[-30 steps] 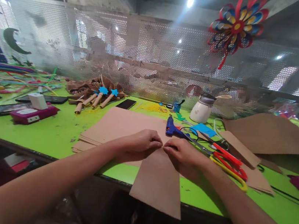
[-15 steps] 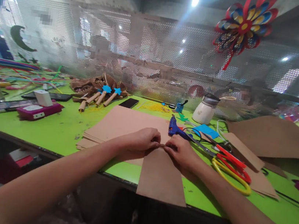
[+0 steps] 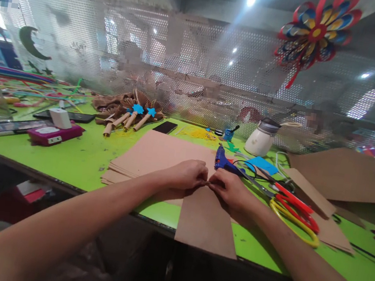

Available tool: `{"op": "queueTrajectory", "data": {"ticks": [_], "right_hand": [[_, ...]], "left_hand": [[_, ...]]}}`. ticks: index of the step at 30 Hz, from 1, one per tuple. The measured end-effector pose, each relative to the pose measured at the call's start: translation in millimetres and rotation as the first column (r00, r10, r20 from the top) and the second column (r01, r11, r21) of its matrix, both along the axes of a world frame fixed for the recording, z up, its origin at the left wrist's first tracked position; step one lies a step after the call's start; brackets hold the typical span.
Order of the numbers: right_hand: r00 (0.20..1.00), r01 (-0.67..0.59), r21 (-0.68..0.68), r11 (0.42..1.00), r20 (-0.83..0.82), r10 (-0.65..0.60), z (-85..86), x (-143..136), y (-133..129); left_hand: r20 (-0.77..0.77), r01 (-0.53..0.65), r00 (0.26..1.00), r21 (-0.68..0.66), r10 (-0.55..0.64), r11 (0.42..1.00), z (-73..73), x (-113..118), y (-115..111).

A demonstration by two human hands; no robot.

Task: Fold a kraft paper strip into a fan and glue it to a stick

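A strip of brown paper (image 3: 209, 222) lies in front of me, its near end hanging over the table's front edge. My left hand (image 3: 191, 174) is closed on the far end of it, fingertips pinching a narrow fold. From the other side my right hand (image 3: 228, 186) pinches the same end, the two sets of fingertips almost touching. Behind and under the hands rests a stack of brown paper sheets (image 3: 158, 152). Just beyond my right hand lies a blue glue gun (image 3: 223, 159). Scissors with red handles (image 3: 298, 212) and scissors with yellow handles (image 3: 300, 228) lie beside my right forearm.
On the green table (image 3: 79, 167) sit a purple power adapter (image 3: 56, 133), phones, and rolled paper pieces with blue flowers (image 3: 138, 110). A white bottle (image 3: 260, 139) stands at the back. Large brown paper (image 3: 346, 174) covers the right side. A perforated panel (image 3: 192, 57) rises behind.
The whole view has shifted slightly, so things sit a little further right. Both hands keep their pinch on the brown paper's folded end, with barely any movement of the fingers.
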State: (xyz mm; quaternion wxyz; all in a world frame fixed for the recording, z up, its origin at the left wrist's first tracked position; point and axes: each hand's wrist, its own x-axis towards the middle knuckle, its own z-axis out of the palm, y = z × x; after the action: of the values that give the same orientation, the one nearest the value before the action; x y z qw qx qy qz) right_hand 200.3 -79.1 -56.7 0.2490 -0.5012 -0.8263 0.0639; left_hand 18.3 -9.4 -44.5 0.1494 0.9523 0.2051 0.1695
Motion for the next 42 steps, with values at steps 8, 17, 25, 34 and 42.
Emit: {"op": "queueTrajectory", "data": {"ticks": [8, 17, 25, 34, 42], "right_hand": [[0.996, -0.042, 0.026, 0.999, 0.079, 0.040, 9.2, -1.7, -7.0], [0.996, -0.044, -0.009, 0.999, 0.081, 0.045, 10.8, 8.8, -14.6], [0.990, -0.057, -0.040, 0.998, 0.130, 0.062, 16.2, 12.1, -18.2], [0.965, -0.051, 0.021, 0.998, 0.257, 0.044, 20.0, 8.7, -21.7], [0.894, -0.046, 0.214, 0.976, 0.445, -0.055, 16.9, -1.0, -31.2]], "left_hand": [[-0.042, 0.029, 0.999, 0.121, -0.024, 0.992, 4.8, -3.6, -9.4], [-0.092, 0.059, 0.994, 0.028, -0.057, 0.998, 13.3, -13.2, -9.6], [-0.141, 0.102, 0.986, 0.066, -0.092, 0.993, 10.9, -20.4, -5.9], [-0.142, 0.137, 0.984, 0.217, -0.108, 0.966, 12.4, -20.7, -11.2], [-0.112, 0.091, 0.992, 0.383, -0.052, 0.919, 25.3, -22.3, -36.7]]}}
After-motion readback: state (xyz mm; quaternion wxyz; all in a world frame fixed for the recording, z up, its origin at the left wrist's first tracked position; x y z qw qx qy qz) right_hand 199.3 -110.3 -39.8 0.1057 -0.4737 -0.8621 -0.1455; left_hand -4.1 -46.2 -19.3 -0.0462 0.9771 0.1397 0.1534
